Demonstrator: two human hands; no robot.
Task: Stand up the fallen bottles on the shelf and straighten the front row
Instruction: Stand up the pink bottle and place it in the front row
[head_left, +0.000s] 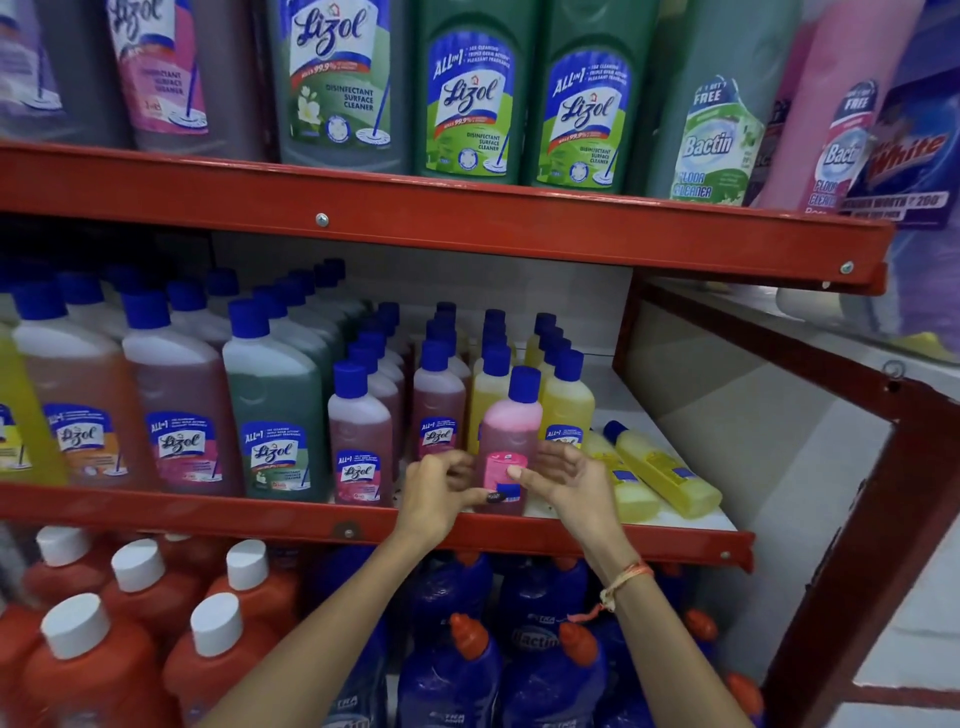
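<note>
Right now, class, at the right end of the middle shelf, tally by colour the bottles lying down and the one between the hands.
Yellow bottles, lying down: 2
Pink bottle, upright: 1
Total: 3

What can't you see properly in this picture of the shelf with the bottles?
- Head view: the lower sides of the pink bottle are covered by the left hand and right hand, so the grip is unclear.
- The small print on its label is too blurry to read.
- The lying yellow bottles: the nearer one is partly hidden by the right hand.
- The back rows on the middle shelf are hidden by front bottles.
</note>
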